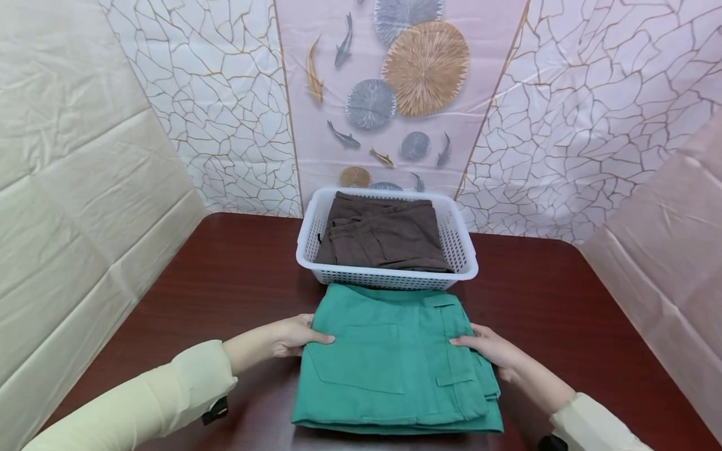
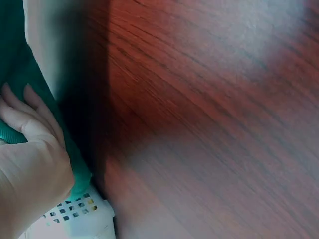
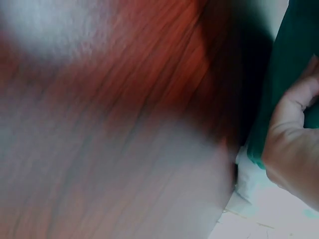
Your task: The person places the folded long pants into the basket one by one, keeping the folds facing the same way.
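Observation:
Folded green trousers point(image 1: 372, 363), with belt loops and a pocket seam on top, are held between both hands in front of the basket. The left hand point(image 1: 296, 336) grips their left side, thumb on top and the other fingers underneath. On the opposite side the right hand point(image 1: 496, 351) holds the edge the same way, its thumb near the waistband. In the left wrist view, fingers point(image 2: 37, 112) lie under the green cloth. Just beyond the trousers stands a white perforated basket point(image 1: 389, 279) with folded dark brown trousers point(image 1: 389, 235) inside.
The dark red wooden table point(image 1: 242, 275) extends to both sides of the basket. A patterned backdrop point(image 1: 225, 113) hangs behind it, and pale cloth walls point(image 1: 73, 188) flank the table left and right.

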`<state>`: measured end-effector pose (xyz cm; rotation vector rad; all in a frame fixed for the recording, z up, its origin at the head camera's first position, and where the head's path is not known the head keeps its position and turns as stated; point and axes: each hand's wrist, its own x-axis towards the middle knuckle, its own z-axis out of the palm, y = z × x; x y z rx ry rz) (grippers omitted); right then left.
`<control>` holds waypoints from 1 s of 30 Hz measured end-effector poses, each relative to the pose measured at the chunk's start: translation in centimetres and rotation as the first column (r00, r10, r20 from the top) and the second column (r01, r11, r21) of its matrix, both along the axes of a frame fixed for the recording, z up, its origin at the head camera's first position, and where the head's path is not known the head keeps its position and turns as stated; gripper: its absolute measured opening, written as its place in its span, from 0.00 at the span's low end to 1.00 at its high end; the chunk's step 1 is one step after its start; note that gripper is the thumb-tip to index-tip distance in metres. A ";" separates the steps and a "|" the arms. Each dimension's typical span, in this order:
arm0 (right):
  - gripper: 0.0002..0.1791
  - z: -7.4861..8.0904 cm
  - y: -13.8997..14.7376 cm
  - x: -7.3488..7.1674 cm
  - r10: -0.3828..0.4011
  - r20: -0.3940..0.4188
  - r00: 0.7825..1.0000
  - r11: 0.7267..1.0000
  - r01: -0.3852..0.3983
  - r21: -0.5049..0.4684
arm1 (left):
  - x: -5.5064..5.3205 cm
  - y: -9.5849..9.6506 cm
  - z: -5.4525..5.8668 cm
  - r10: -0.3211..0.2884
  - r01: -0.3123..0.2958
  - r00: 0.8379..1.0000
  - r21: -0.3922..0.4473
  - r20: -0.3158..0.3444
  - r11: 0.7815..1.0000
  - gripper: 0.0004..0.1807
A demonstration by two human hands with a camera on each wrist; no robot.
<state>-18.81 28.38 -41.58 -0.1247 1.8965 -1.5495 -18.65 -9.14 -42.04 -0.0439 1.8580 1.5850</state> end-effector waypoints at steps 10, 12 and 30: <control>0.42 0.9 -0.1 1.2 -0.068 0.085 0.994 0.997 0.072 -0.041 | 0.6 -0.1 0.7 0.025 -0.026 1.000 0.055 0.019 0.998 0.17; 0.41 1.1 0.0 1.4 -0.069 0.090 0.994 0.996 0.074 -0.058 | 0.7 -0.3 0.9 0.021 -0.022 1.000 0.062 0.012 0.998 0.15; 0.35 5.7 0.5 1.7 -0.034 0.053 0.998 0.988 0.042 -0.146 | 0.4 -0.9 5.6 -0.055 0.059 0.998 0.088 -0.040 0.994 0.13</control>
